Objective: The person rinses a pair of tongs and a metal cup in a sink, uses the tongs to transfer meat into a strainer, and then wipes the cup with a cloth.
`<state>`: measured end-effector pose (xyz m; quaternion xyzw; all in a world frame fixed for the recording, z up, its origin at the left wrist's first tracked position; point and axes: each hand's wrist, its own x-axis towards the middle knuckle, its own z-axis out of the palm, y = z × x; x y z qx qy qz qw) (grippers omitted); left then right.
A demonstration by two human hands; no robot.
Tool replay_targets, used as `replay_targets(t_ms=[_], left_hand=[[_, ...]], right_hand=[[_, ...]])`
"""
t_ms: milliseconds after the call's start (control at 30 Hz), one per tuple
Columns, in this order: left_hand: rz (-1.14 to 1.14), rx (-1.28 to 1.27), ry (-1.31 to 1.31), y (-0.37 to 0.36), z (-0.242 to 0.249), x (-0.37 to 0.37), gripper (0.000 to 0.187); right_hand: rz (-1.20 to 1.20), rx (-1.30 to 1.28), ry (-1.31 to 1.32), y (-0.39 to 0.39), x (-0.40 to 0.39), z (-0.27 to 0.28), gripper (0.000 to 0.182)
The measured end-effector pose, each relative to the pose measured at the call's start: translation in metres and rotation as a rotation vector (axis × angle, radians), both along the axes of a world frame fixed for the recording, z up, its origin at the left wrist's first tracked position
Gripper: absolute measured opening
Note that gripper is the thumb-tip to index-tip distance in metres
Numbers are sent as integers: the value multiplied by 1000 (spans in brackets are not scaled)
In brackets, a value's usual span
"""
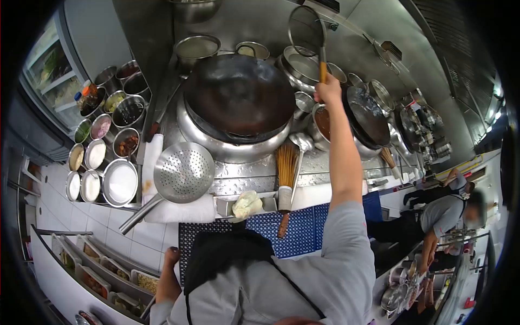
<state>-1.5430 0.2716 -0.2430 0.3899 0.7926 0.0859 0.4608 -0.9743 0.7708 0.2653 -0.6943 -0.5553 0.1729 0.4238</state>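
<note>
My right hand (329,89) is raised over the back of the stove, closed around the orange handle of a round mesh strainer (307,31). The strainer's hoop is near the metal back wall, above a steel pot (301,65). My left hand (171,255) hangs low beside my body, above the tiled floor; its fingers are too small and hidden to read. In front of me, a large dark wok (238,97) rests on a steel ring. A perforated ladle (184,172) lies on a folded white towel (179,210), its handle pointing toward me.
A bamboo brush (285,170) and a steel ladle (301,143) lie at the front edge. Left stand several seasoning containers (129,111). A second wok (365,116) sits to the right. Lower left is an ingredient counter (103,265). Co-workers (433,216) stand at right.
</note>
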Motion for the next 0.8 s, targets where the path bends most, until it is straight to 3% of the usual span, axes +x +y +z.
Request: replay_targets(t_ms=[33, 67, 133, 233, 267, 400, 500, 533, 567, 600, 667, 700, 800], left_hand=[[3, 39, -37, -9, -21, -1, 41], [46, -86, -97, -8, 11, 9, 42], [51, -1, 0, -16, 14, 23, 41], [302, -76, -211, -20, 42, 42, 40], [234, -38, -201, -24, 27, 38, 40], [190, -76, -225, -27, 46, 46, 38], [23, -60, -87, -12, 66, 39, 39], [-60, 175, -118, -17, 39, 27, 40], [-171, 219, -4, -14, 18, 16, 41], [-111, 93, -62, -2, 43, 19, 41], [-54, -42, -127, 24, 95, 35, 40], [-65, -53, -138, 29, 85, 31, 39], [-237, 2, -83, 47, 34, 14, 37]], right_hand=[[-36, 7, -178, 20, -12, -6, 32], [-64, -71, -232, 28, -35, -6, 32], [-72, -160, -329, 50, -59, -14, 34], [-34, -149, -447, 88, -75, -45, 37], [-43, -121, -483, 81, -81, -47, 39], [-34, -30, -532, 88, -69, -65, 43], [1, -35, -354, 71, -49, -44, 44], [-28, -65, -260, 45, -45, -35, 50], [-58, -92, -170, 15, -42, -32, 56], [-81, -72, 21, -10, -36, -38, 49], [-3, -21, 412, -60, -21, -47, 55], [47, -13, 647, -91, -16, -44, 57], [48, -26, 937, -154, 16, -56, 49]])
